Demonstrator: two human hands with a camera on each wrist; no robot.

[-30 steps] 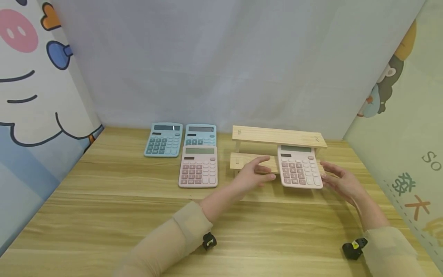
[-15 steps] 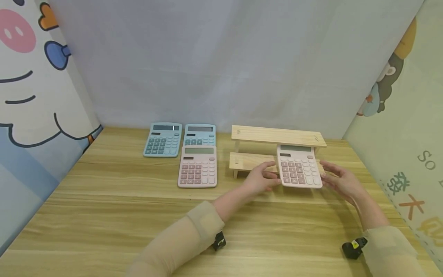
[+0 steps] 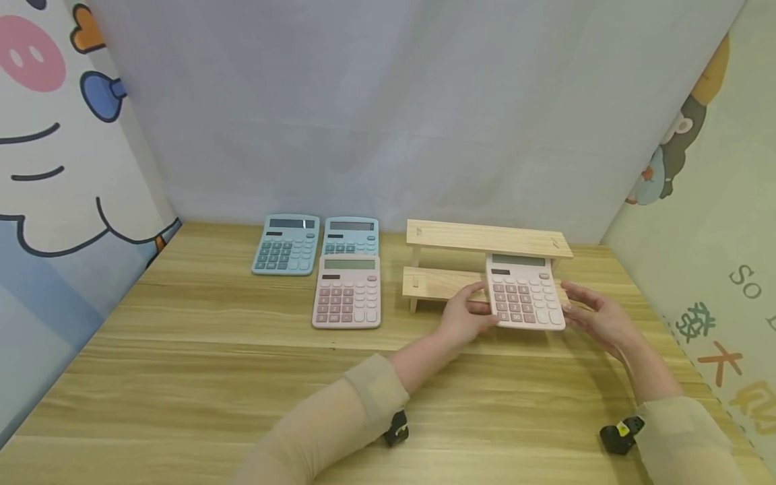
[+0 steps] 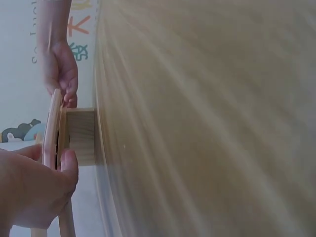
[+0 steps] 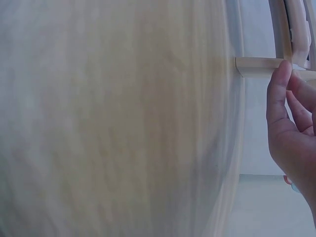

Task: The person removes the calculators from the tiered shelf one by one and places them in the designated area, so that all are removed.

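Observation:
A pink calculator leans face-up on the lower board of a small two-tier wooden shelf, its top edge under the upper board. My left hand holds the calculator's lower left edge. In the left wrist view, the thumb of that left hand lies on the underside, the fingers on the face side. My right hand is at the right end of the lower board, beside the calculator. Seen from the right wrist, the right hand has its thumb and fingertips pinched at the board's end.
Left of the shelf, a second pink calculator overlaps the lower part of a blue calculator. Another blue calculator lies farther left. A pale curtain stands behind the wooden table, with printed panels on both sides.
My left hand has moved right, from beside the pink calculator to its lower left edge, and has taken hold of it. The right hand and the calculator look unmoved.

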